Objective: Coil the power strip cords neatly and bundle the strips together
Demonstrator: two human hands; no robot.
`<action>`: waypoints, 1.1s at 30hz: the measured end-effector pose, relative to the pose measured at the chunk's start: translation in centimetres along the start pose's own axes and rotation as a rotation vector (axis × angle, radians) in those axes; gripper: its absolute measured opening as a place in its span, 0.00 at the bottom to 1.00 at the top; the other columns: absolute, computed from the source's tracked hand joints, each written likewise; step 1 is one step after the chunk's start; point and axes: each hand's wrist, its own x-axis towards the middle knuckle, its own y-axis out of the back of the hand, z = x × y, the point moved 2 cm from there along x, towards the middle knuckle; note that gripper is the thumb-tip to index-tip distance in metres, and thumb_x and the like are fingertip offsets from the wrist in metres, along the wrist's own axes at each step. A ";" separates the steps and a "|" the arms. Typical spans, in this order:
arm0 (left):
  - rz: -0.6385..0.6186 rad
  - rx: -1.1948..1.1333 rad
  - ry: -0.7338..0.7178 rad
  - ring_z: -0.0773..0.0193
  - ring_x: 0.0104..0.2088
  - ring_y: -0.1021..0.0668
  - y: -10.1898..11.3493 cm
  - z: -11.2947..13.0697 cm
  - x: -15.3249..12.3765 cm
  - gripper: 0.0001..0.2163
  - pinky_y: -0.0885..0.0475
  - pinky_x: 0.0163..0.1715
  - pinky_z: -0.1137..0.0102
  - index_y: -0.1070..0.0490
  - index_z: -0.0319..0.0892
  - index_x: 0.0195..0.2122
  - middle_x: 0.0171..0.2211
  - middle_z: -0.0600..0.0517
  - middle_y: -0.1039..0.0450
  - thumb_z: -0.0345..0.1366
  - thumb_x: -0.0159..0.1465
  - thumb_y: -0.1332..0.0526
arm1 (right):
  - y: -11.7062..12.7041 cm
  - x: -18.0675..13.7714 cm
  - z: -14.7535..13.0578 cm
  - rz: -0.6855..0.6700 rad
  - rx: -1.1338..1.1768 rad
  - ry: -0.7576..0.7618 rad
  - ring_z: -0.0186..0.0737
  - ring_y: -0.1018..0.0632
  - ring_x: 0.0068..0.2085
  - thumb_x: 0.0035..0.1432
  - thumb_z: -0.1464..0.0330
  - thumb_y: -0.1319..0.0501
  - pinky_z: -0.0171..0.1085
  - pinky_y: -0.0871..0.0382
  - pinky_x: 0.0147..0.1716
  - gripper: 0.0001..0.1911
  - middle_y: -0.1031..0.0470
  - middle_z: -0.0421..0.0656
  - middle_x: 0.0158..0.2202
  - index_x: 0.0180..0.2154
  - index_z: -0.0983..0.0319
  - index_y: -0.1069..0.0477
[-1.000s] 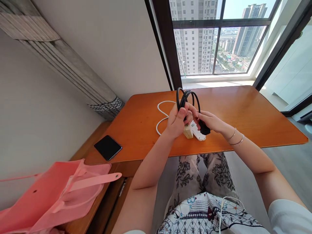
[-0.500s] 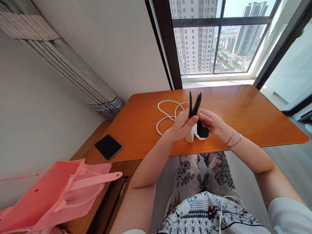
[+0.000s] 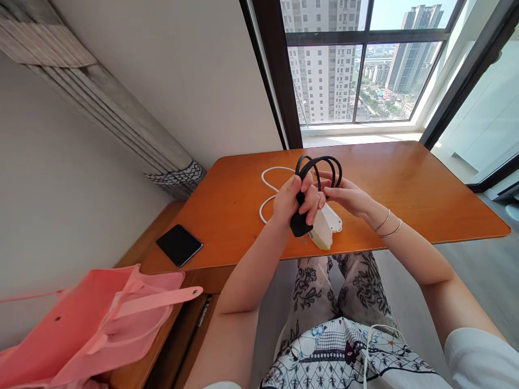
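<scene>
My left hand [image 3: 292, 199] is closed round a coiled black cable [image 3: 322, 163], held above the orange wooden table [image 3: 425, 189]. The cable's black plug [image 3: 300, 224] hangs below that fist. My right hand [image 3: 348, 197] pinches the coil's loops from the right side. Just under both hands lies a white charger block [image 3: 324, 229] with a white cable [image 3: 271, 192] looping away to the left on the table.
A black phone [image 3: 179, 245] lies on a lower wooden ledge at the left. A pink bag [image 3: 93, 324] sits at the bottom left. A large window [image 3: 357, 65] stands behind the table, with a grey folded curtain [image 3: 121, 119] along the wall.
The black coil has turned from edge-on to slanted, and its plug has passed from my right hand to below my left fist. The white charger has shifted slightly on the table.
</scene>
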 end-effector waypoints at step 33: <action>0.028 0.558 0.144 0.57 0.44 0.19 8.1 -6.4 3.5 0.36 0.25 0.45 0.64 0.35 0.44 0.53 0.50 0.45 0.24 0.34 0.43 0.22 | 1.5 3.5 6.4 0.630 0.304 0.281 0.33 0.32 0.27 0.55 0.54 0.32 0.35 0.28 0.36 0.22 0.46 0.31 0.22 0.28 0.56 0.43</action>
